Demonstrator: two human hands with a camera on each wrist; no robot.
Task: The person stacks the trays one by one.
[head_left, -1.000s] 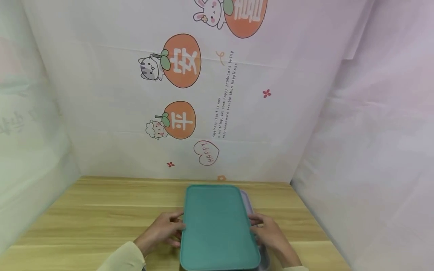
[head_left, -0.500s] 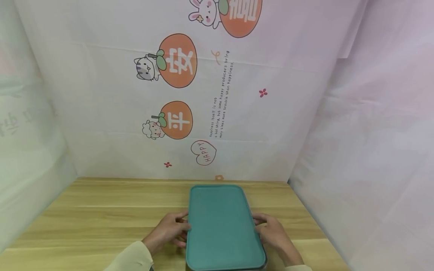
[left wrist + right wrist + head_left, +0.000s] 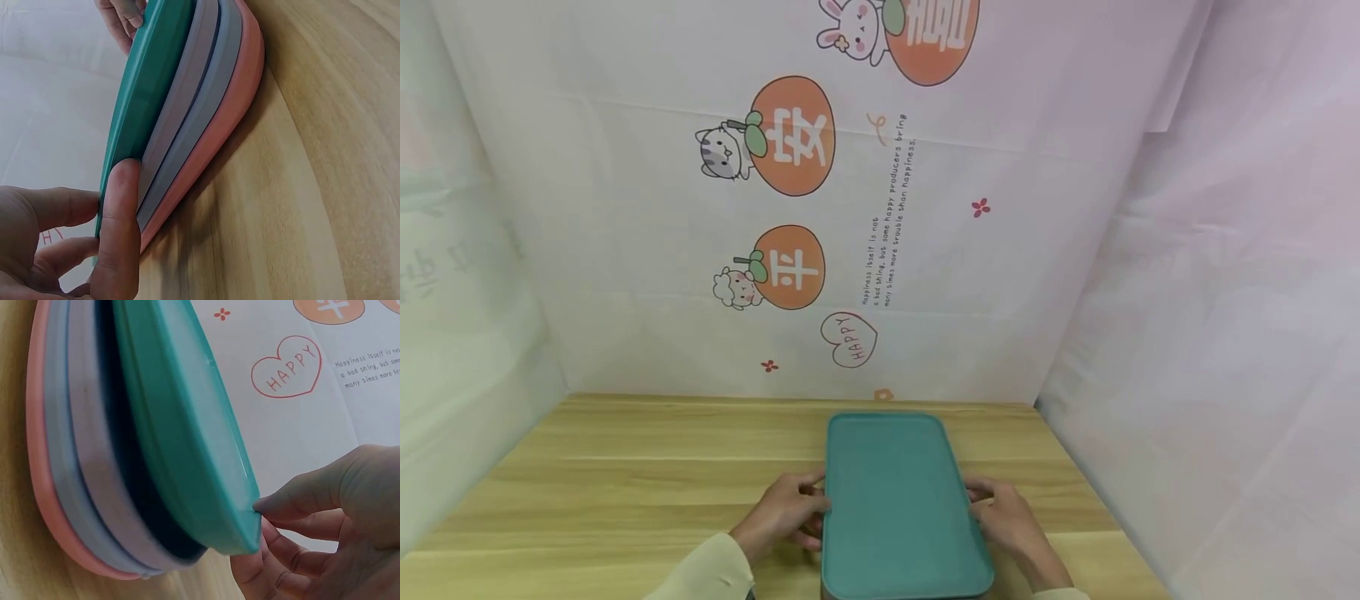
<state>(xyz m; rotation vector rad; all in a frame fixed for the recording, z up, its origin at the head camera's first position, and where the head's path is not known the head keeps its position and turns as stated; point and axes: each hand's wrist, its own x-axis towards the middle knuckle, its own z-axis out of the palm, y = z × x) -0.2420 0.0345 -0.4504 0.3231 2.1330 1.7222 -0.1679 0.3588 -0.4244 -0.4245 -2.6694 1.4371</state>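
Note:
A teal green rectangular tray (image 3: pixel 906 508) tops a stack of trays. Beneath it, in the left wrist view, lie a lilac tray (image 3: pixel 178 84), a grey-blue tray (image 3: pixel 212 94) and, lowest, a pink tray (image 3: pixel 240 87). My left hand (image 3: pixel 786 512) pinches the green tray's left edge, thumb on the rim and other fingers at its side. At the opposite edge my right hand (image 3: pixel 1007 521) pinches the rim between thumb and fingers. A dark gap shows between the green and lilac trays in the right wrist view. From above, the green tray hides the lower ones almost wholly.
The stack is on a wood-grain table (image 3: pixel 647 475). A white printed cloth (image 3: pixel 647 208) stands behind it, with pale cloth walls at the left (image 3: pixel 467 333) and right (image 3: pixel 1225 333).
The green tray has moved right with both hands on it. The lilac and grey edges that showed at its right side are now covered. The head view has turned slightly.

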